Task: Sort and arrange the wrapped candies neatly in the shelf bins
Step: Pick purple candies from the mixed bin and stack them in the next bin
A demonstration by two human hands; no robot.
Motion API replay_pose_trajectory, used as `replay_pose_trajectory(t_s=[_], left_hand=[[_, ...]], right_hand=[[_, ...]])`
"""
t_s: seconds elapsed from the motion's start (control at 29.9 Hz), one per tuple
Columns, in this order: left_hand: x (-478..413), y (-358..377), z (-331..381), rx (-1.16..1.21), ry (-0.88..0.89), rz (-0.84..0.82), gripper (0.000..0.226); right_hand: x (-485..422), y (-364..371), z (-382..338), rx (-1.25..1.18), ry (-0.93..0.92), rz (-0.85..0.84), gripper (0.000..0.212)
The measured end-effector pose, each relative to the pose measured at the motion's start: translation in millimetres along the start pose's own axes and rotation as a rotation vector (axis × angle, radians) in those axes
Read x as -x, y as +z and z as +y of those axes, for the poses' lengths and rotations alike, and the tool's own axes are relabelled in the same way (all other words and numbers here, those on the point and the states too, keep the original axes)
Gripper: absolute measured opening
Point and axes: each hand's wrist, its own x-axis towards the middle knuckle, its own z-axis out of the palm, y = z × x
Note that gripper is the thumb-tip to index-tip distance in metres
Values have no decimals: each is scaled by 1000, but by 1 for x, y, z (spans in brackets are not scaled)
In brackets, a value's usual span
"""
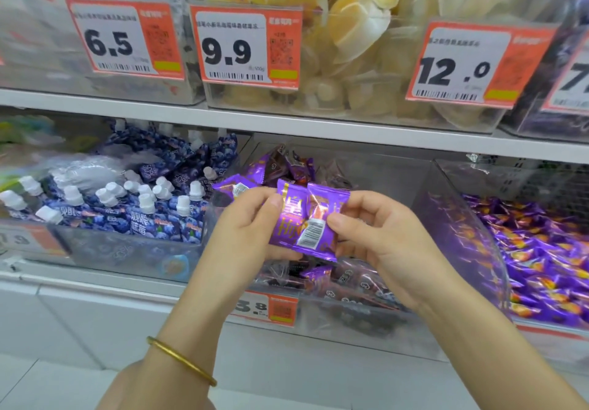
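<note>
Both hands hold a small stack of purple wrapped candies point(302, 218) above the middle clear bin point(462, 228) on the lower shelf. My left hand point(248, 228) grips the stack's left side, thumb on top. From the right, my right hand point(379, 234) pinches the same stack, its thumb by the white barcode patch. Another purple candy point(236, 188) sticks out behind my left fingers. More purple and dark wrapped candies point(347, 279) lie loose in the bin under my hands.
Left bin point(127, 250) holds blue spouted pouches with white caps. Right bin point(541, 250) is full of purple and orange candies. The upper shelf point(287, 126) carries bins of yellow jelly cups point(350, 27) behind orange price tags point(245, 46).
</note>
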Motion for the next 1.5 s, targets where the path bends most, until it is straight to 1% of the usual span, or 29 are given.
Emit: replay_pose_trajectory(t_s=[0.1,0.17,0.2,0.27,0.3,0.33,0.4,0.43,0.5,0.53,0.57,0.64,0.7,0.74,0.77,0.8,0.87,0.9,0.94,1.04,1.1,1.17,1.27,1.3,1.34,1.37,1.44,1.47,1.5], left_hand=[[1,0,1,123,-36,-54,25],[2,-1,-1,139,-33,-58,18],[2,-1,-3,135,-33,-32,15],[-1,-3,-6,147,-58,11,18],[-2,-4,-7,169,-81,10,21],[-3,-3,-7,201,-111,-3,24],[-2,0,-5,294,-165,-74,28],[-2,2,-4,345,-180,-122,33],[-1,5,-3,415,-183,-193,46],[-1,7,-4,400,-156,-204,47],[-2,7,-5,382,-127,-190,44],[-5,5,-6,400,-91,-110,33],[-7,0,-7,433,-77,-31,30],[-7,-3,-8,417,-65,-1,27],[-7,-5,-8,382,-53,16,24],[-7,-6,-9,343,-43,25,23],[-6,-5,-11,286,-39,30,26],[-6,-4,-11,272,-39,29,27],[-6,-3,-12,264,-40,28,28],[-6,-3,-12,276,-40,23,23],[-5,-3,-12,288,-37,22,20],[-5,-4,-12,292,-40,23,21],[-6,-4,-14,264,-32,10,34],[-6,-4,-15,248,-30,6,40],[-6,-4,-16,230,-29,4,44],[-7,-4,-16,206,-22,3,45],[-6,-4,-16,181,-18,6,46],[-6,-4,-17,181,-9,4,46],[-6,-3,-17,180,-3,0,45]], right_hand=[[-3,1,3,-10,11,13,16],[-4,1,4,-27,-16,15,21],[-5,1,5,-24,-69,43,26],[-6,1,5,25,-274,169,30],[-5,1,4,99,-404,226,34],[-4,1,5,222,-533,247,38],[-2,3,10,547,-759,208,34],[-2,5,14,689,-834,173,32],[-4,7,22,871,-894,121,28],[-5,8,24,905,-899,101,25],[-5,8,24,896,-885,74,24],[-4,5,21,801,-786,54,31],[-6,-4,20,802,-701,134,35],[-10,-10,20,871,-671,151,28],[-14,-16,21,983,-615,114,18],[-18,-20,23,1108,-518,29,10],[-21,-19,25,1292,-287,-182,6],[-22,-16,25,1347,-219,-245,6],[-23,-13,26,1399,-194,-278,7],[-27,-5,27,1531,-226,-300,10],[-28,-5,34,1623,-339,-270,15],[-26,-5,38,1658,-377,-253,21],[-26,-7,38,1614,-376,-299,8],[-26,-9,36,1541,-381,-305,5],[-26,-12,35,1425,-397,-268,5],[-28,-14,32,1263,-399,-194,8],[-25,-19,17,843,-318,-32,17],[-24,-23,10,640,-271,9,21],[-21,-27,4,484,-233,15,21]])
